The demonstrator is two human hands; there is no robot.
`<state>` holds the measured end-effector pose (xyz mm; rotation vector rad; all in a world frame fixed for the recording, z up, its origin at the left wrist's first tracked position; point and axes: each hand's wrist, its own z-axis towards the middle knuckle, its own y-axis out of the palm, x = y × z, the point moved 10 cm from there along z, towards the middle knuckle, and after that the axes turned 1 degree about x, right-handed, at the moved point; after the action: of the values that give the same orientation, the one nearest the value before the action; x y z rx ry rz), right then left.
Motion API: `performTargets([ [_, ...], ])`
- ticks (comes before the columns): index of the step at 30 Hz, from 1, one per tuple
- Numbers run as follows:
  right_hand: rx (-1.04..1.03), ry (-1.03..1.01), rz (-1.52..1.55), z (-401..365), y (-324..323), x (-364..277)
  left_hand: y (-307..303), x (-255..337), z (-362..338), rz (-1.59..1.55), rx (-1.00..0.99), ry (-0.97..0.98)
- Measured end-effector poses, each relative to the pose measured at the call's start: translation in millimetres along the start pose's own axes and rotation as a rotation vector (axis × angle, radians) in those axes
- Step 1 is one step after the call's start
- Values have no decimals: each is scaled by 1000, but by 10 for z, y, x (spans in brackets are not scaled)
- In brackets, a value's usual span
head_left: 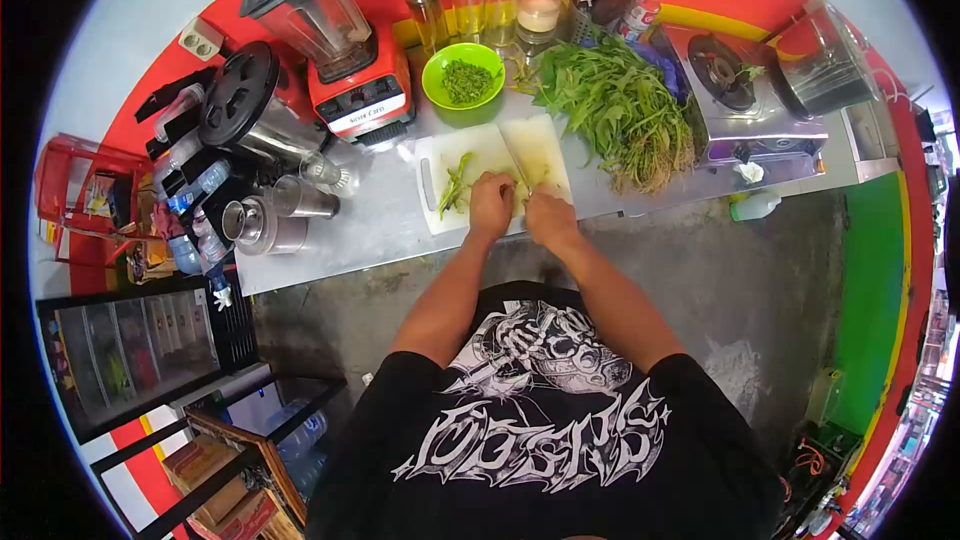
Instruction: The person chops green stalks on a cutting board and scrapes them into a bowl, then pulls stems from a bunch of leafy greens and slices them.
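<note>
A white cutting board [432, 215] lies at the front of the metal table. My left hand [491, 206] rests on it with fingers curled down over some green stems, largely hidden beneath them. Close beside it, my right hand [550, 216] is wrapped round the handle of a knife, whose blade [520, 155] points away from me over the board. Cut leafy stems [456, 183] lie on the board's left part. Behind the board stands a lime-green bowl [463, 112] with chopped greens [467, 82] inside.
A big heap of leafy greens with roots [620, 105] lies right of the board, beside a gas stove [755, 130]. A red blender [360, 90] and metal cups [305, 198] stand left. Pump bottles [427, 15] line the wall.
</note>
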<state>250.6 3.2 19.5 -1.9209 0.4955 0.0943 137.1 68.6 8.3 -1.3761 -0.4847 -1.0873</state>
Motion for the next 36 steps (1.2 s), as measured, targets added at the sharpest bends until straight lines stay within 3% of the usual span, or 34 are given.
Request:
performTargets([
  [4, -41, 16, -21, -19, 101, 28, -16, 11, 2, -12, 47, 0],
  [9, 63, 125, 98, -81, 193, 134, -2, 28, 4, 18, 28, 4],
  [15, 1, 7, 5, -166, 48, -50, -36, 54, -36, 21, 3, -11],
  [18, 77, 140, 77, -136, 183, 105, -17, 22, -45, 103, 22, 10],
  [21, 68, 98, 15, -32, 289, 182, -39, 45, -67, 95, 31, -19],
  [24, 32, -85, -92, -77, 101, -59, -61, 26, -73, 116, 12, -65],
  [26, 41, 79, 35, -175, -5, -17, -51, -10, -86, 155, 66, 69],
  [30, 47, 151, 90, -256, 161, 71, -78, 7, -108, 65, 60, 57],
  [32, 155, 43, 33, -171, 134, 39, -73, -14, -86, 88, 56, 39],
  [33, 158, 45, 30, -136, 80, 43, -31, -88, -92, 51, -11, -66],
  [36, 64, 39, -63, -78, 12, -12, -48, -61, -84, 66, -33, -69],
])
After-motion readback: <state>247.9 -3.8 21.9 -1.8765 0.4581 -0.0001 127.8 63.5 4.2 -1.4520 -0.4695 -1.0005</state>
